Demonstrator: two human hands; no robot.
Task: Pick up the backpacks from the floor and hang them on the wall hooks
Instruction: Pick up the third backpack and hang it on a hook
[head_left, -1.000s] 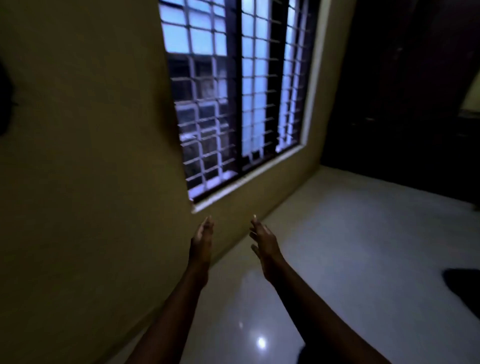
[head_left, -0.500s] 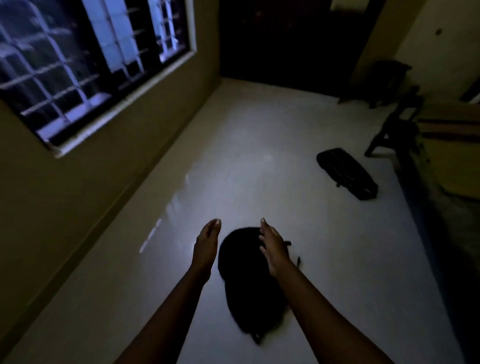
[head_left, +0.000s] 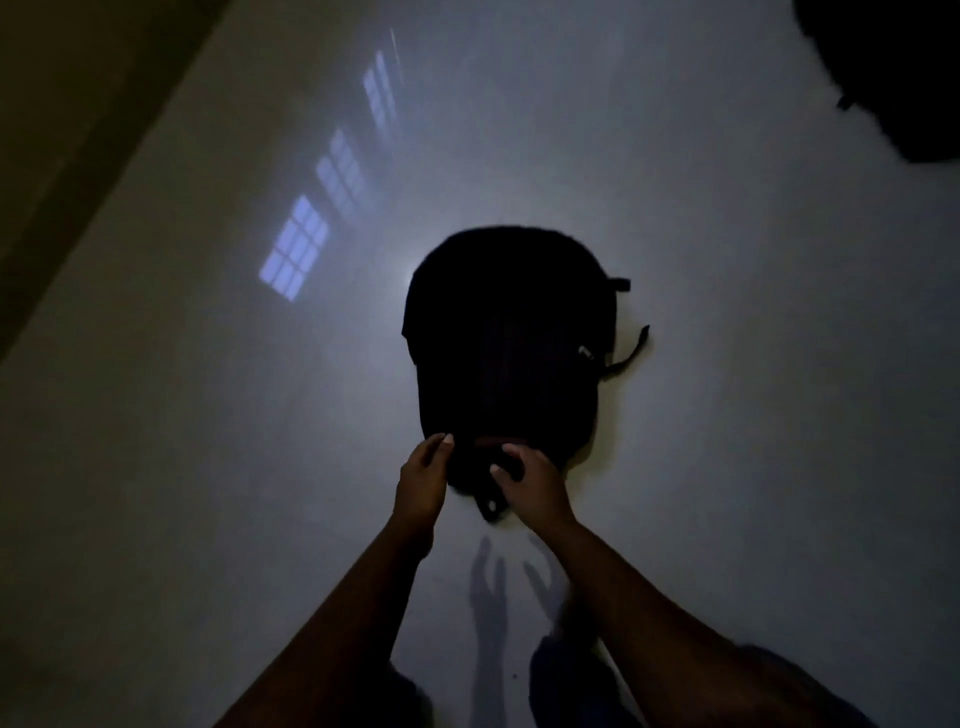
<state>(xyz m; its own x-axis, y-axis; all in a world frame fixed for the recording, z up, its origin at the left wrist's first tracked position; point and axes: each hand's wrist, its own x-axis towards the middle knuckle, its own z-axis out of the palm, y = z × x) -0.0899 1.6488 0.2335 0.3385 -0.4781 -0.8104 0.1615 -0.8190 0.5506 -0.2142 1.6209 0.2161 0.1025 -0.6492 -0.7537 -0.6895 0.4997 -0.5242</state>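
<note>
Dim room, black backpack (head_left: 506, 358) lies flat on the pale floor (head_left: 753, 364), centre of view. A second dark bag (head_left: 893, 78) sits far right, well apart, cut by the frame edge. Wall (head_left: 78, 104) at far left; no hooks in view.

Both hands are at the backpack's near end. Left hand (head_left: 422, 480): fingers (head_left: 439, 447) curled loosely, tips touching the near left edge of the fabric, not clearly closed on anything. Right hand (head_left: 530, 486): fingers (head_left: 511, 451) bent over the near top area, thumb apart. Can't tell if either has the top loop; it's black on black. A small strap tab (head_left: 491, 506) pokes out on the floor between the wrists.

Judged step: getting a hold before the lift.

Risks:
- Pinching loose fabric rather than the loop, so the bag slips or sags on the lift.
- Low light hides the loop, so fingers may fumble.
- Side straps (head_left: 631, 351) trail at right and could drag or snag.
- Glossy floor lets the bag slide away when pushed.
</note>
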